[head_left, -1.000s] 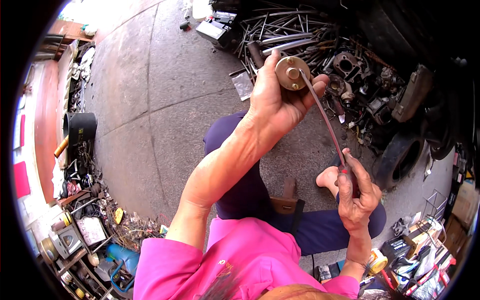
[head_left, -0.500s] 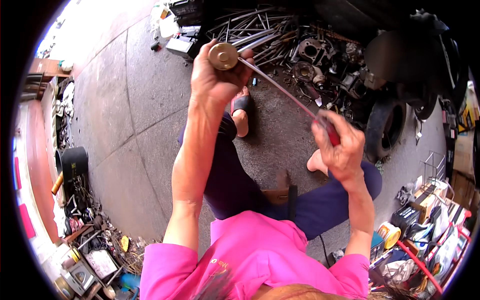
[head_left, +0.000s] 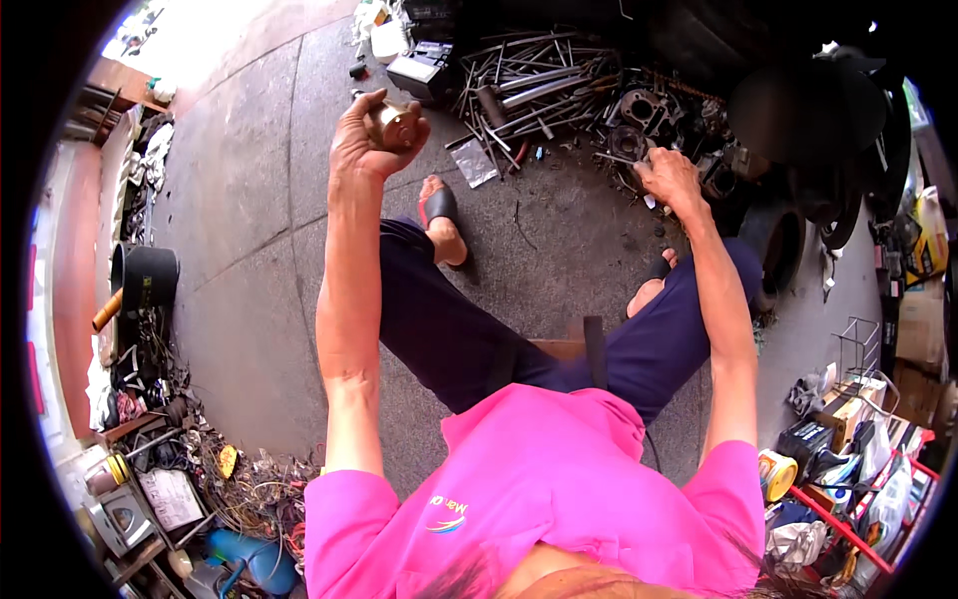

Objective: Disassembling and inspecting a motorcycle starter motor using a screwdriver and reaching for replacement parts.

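Note:
My left hand (head_left: 371,150) is raised at the upper left of centre, fingers curled round a brass-coloured round metal part (head_left: 395,128). A shiny face of the part shows between the thumb and fingers. Over by the heap of metal parts, my right hand (head_left: 671,182) reaches down with fingers bent together. A thin metal rod (head_left: 617,158) shows at its fingertips, pointing left. What lies inside this hand is hidden, and no red screwdriver handle shows.
A pile of metal rods (head_left: 544,85) lies ahead, with greasy engine parts (head_left: 644,110) beside it. A small clear plastic bag (head_left: 473,162) is on the concrete floor (head_left: 239,299). A tire (head_left: 773,250) stands at the right, a black cylinder (head_left: 148,275) at the left.
The red-handled screwdriver has left the brass part. My right hand has moved forward to the metal heap. My left hand has shifted left, turning the brass part.

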`<state>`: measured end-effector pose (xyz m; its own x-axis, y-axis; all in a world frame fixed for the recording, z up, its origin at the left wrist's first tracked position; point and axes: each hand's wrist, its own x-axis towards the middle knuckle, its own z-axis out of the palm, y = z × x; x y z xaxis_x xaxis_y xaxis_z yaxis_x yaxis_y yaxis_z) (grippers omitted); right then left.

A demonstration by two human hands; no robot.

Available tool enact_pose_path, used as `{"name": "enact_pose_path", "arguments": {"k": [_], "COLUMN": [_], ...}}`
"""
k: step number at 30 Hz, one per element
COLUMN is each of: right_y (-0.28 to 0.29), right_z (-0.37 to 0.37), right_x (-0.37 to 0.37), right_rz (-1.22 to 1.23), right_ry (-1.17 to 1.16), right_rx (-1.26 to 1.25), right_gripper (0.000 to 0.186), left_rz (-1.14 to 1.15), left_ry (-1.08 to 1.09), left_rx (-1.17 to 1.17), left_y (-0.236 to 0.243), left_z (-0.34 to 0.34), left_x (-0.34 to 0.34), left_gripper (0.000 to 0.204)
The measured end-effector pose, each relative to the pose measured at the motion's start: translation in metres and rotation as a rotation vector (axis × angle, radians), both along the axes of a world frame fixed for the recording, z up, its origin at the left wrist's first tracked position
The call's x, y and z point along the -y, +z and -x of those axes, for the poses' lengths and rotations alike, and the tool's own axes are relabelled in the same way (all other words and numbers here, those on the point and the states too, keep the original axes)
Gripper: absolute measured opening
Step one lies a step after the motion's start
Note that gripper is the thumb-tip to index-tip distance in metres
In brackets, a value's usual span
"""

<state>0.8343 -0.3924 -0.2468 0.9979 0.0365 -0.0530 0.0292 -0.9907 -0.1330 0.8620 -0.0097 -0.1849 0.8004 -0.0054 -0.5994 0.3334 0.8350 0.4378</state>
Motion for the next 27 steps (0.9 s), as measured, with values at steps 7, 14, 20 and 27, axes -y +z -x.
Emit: {"name": "enact_pose_path", "arguments": {"k": [7, 14, 20, 27], "right_y": [-0.078, -0.229, -0.248, -0.241], "right_z": [-0.011, 0.067, 0.117, 0.108], "right_x": [-0.047, -0.085, -0.107, -0.099], "right_rz": [-0.059, -0.972, -0.308, -0.281], "right_ry": [0.058, -0.483, -0.426, -0.554], "right_rx": [-0.152, -0.445, -0.604, -0.576], "right_gripper": [0.031, 0.024, 0.035, 0.028], "left_rz": [0.058, 0.115, 0.055, 0.126], "left_ry": [0.261, 0.342, 0.267, 0.231], "left_rx": [-0.047, 0.014, 0.008, -0.035], "left_y": [-0.030, -0.003, 0.001, -0.005], "left_z": [0.019, 0.038, 0.054, 0.055], "left_x": [-0.059, -0.054, -0.059, -0.060], "left_gripper": [0.031, 0.035, 0.032, 0.033]}}
